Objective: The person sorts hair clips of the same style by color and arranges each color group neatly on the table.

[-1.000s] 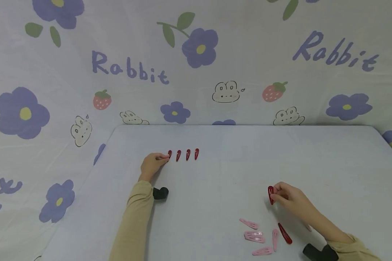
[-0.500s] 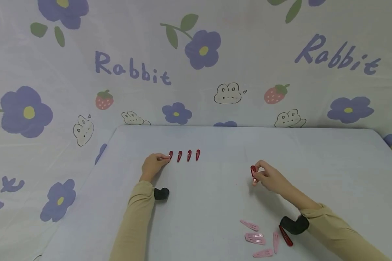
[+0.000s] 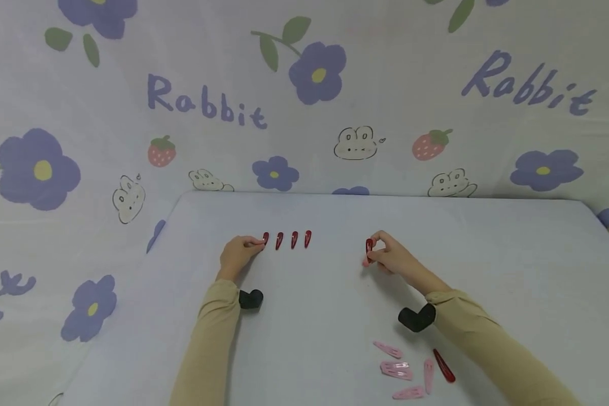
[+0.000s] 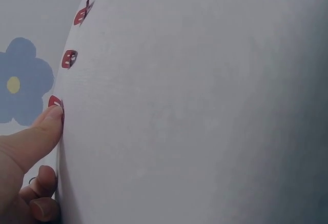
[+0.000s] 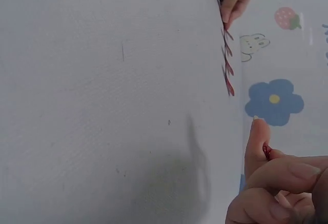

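My left hand [image 3: 236,256] pinches the leftmost red hair clip [image 3: 266,238] at the left end of a short row standing on the white table. In the left wrist view the thumb lies against this clip [image 4: 55,101]. To its right three more red hair clips [image 3: 294,239] are spaced evenly, all tilted alike. My right hand [image 3: 393,256] pinches another red hair clip [image 3: 369,248] between thumb and fingers, raised over the table to the right of the row. The right wrist view shows only a small bit of that clip [image 5: 267,151], the rest hidden by fingers.
Several pink hair clips [image 3: 396,370] and a single dark red one [image 3: 444,365] lie loose at the front right of the white table [image 3: 309,316]. A printed cloth [image 3: 385,73] hangs behind the table's back edge. Black wrist cameras [image 3: 417,317] stick out from both sleeves.
My right hand has carried its red hair clip leftward and farther back, from near the loose clips toward the row. The left hand stays at the leftmost clip.
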`<state>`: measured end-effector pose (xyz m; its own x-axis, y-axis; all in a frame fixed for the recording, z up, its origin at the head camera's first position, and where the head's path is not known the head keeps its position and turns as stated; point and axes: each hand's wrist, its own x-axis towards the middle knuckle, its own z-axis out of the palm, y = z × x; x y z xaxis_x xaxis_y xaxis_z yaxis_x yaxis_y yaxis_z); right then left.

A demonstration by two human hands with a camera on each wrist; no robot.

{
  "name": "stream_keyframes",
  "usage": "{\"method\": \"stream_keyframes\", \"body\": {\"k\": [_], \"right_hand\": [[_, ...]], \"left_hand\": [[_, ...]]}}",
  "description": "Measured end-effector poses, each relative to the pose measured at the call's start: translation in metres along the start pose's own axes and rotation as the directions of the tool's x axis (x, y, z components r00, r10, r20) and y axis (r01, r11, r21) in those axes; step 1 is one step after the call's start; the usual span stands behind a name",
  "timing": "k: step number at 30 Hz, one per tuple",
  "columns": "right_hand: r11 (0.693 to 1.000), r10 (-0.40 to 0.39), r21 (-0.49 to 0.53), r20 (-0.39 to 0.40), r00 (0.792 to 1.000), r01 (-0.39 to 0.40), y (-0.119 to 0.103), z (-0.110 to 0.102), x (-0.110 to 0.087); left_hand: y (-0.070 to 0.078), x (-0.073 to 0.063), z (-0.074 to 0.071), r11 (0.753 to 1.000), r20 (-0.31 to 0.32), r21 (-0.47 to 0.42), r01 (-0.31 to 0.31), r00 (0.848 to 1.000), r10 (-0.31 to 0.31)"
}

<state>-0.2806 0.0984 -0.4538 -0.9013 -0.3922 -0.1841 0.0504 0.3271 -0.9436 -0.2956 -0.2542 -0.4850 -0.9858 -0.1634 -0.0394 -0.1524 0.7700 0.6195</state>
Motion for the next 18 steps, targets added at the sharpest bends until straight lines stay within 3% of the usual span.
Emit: {"method": "stream_keyframes", "body": {"k": [5, 18], "right_hand": [[0.999, -0.019, -0.046, -0.061, 0.998, 0.016, 0.001, 0.010, 0.018], [0.996, 0.041, -0.072, -0.171, 0.984, -0.054, -0.003, 0.039, 0.057]], "left_hand": [[0.001, 0.000, -0.001, 1.000, 0.005, -0.001, -0.002, 1.000, 0.002], [0.000, 0.001, -0.003, 1.000, 0.007, -0.002, 0.004, 1.000, -0.004]]}}
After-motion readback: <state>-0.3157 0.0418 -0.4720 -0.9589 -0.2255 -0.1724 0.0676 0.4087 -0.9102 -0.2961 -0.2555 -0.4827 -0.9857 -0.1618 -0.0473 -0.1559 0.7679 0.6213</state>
